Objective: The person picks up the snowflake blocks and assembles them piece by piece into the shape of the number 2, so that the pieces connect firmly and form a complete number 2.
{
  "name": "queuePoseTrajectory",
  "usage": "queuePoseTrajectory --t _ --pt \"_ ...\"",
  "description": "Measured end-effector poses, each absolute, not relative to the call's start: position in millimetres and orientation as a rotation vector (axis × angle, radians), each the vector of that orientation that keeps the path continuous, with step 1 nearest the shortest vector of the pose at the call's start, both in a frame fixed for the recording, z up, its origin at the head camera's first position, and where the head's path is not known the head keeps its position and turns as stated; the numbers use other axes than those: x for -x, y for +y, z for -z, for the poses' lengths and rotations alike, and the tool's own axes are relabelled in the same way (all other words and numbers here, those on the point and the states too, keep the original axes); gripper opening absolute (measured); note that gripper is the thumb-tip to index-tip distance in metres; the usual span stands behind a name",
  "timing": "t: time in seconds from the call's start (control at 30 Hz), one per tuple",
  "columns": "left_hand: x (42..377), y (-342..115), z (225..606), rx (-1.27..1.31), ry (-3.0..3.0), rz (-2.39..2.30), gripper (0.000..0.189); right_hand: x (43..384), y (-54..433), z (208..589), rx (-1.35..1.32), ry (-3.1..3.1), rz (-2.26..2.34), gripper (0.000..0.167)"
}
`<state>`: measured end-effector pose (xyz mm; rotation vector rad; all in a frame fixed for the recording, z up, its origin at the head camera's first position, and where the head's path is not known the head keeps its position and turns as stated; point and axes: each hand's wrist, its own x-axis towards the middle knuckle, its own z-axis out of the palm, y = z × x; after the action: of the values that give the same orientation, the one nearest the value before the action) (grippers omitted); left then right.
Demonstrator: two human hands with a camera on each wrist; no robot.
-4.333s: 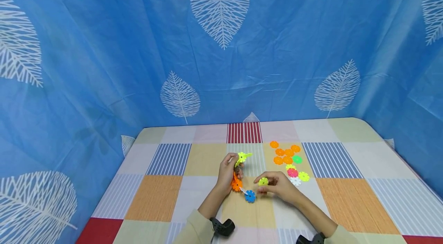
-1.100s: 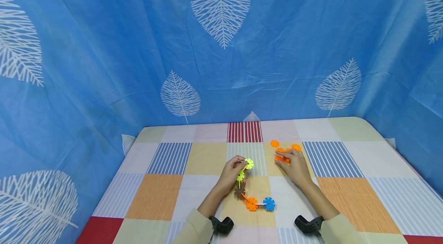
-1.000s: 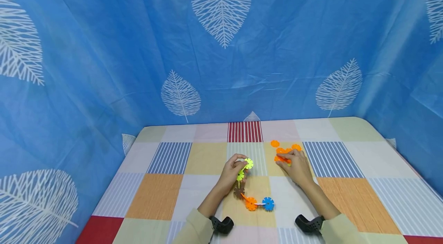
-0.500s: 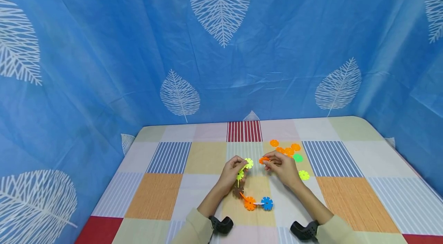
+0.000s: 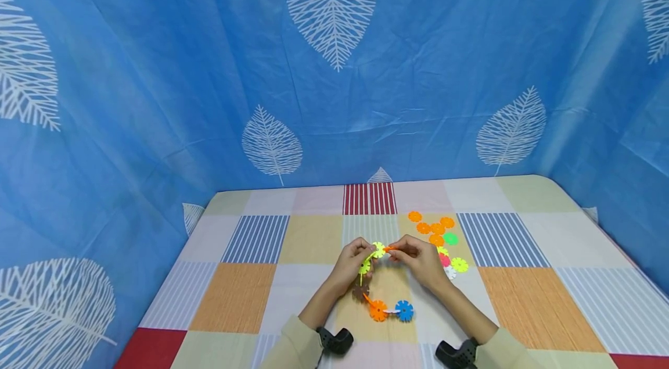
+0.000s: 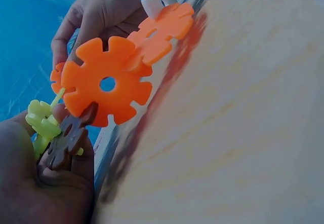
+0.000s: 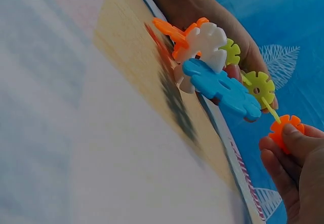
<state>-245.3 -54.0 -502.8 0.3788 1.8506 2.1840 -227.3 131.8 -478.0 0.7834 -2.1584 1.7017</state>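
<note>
My left hand [image 5: 346, 264] grips a chain of notched plastic discs by its yellow end. Down the chain come a brown disc [image 5: 360, 292], an orange disc [image 6: 106, 82] with another orange one joined to it, a white disc [image 7: 210, 46] and a blue disc [image 5: 404, 311] at the far end. My right hand [image 5: 422, 261] pinches a loose-coloured orange disc [image 7: 284, 130] between thumb and fingers. Its edge meets the end yellow disc [image 5: 378, 249] of the chain. In the left wrist view, the lower chain hangs over the cloth, casting a shadow; my palm partly hides the yellow discs.
Beyond my right hand lie several loose orange discs [image 5: 436, 229], a green disc [image 5: 450, 238], a yellow disc [image 5: 460, 265], and a pink disc [image 5: 445, 261] and white disc [image 5: 451, 272] partly covered. A patchwork cloth [image 5: 251, 282] covers the table; a blue leaf-print curtain [image 5: 418, 67] surrounds it.
My right hand has taken an orange disc from the loose pile and brought it left to the chain's yellow end. My left hand has stayed nearly still, holding the chain.
</note>
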Motion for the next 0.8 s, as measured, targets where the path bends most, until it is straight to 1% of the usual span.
queuePoseTrajectory --t 0.33,0.53,0.63,0.8 --pt "245 -55 501 -0.447 1.827 -2.147 0.018 226 130 481 -0.902 -2.05 -1.671 0.012" --pt "244 -54 501 -0.382 1.802 -2.177 0.017 240 136 491 -0.904 -2.167 -1.585 0.011" --pt "244 -54 502 -0.318 1.799 -2.225 0.016 250 147 492 -0.811 -2.277 -1.465 0.016" --pt "247 -53 503 -0.26 1.816 -2.251 0.015 269 178 492 -0.461 -2.399 -1.111 0.029"
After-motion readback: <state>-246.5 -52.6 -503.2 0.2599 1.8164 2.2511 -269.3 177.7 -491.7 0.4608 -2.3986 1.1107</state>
